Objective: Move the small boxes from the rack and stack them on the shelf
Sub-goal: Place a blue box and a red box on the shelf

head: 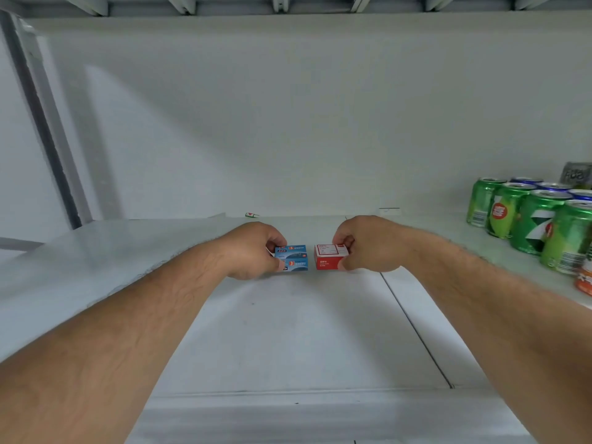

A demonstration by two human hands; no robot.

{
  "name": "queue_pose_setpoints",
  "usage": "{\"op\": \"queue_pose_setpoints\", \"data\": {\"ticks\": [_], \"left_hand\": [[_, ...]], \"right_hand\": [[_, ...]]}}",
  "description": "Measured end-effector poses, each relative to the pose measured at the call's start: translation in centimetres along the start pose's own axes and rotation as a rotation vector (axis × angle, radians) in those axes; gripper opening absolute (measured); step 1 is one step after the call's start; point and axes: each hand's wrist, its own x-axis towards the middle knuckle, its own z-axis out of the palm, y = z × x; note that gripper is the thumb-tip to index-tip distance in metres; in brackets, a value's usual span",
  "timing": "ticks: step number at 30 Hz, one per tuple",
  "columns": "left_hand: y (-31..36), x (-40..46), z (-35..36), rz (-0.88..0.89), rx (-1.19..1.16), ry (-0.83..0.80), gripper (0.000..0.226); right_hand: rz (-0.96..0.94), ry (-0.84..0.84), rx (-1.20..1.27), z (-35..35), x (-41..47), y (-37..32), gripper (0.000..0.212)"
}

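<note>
Blue boxes (293,258) pinched in left hand (253,251) fingers; red box (330,257) in right hand (368,245) fingers.

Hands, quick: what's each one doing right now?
Left hand: grips the blue boxes.
Right hand: grips the red box.

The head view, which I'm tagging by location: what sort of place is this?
Probably a stockroom or shop shelf: a white metal shelf, green drink cans grouped at right, small blue cardboard boxes being placed.

The single head camera looks forward and slightly down, close over the shelf (288,331), toward its back edge.
</note>
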Motion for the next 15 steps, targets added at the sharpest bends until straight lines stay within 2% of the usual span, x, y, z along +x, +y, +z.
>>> {"op": "queue_pose_setpoints", "data": {"ticks": [15], "left_hand": [[-0.3, 1.3, 0.3, 0.011, 0.029, -0.016, 0.040]], "right_hand": [[0.031, -0.014, 0.034, 0.8, 1.0, 0.1, 0.049]]}}
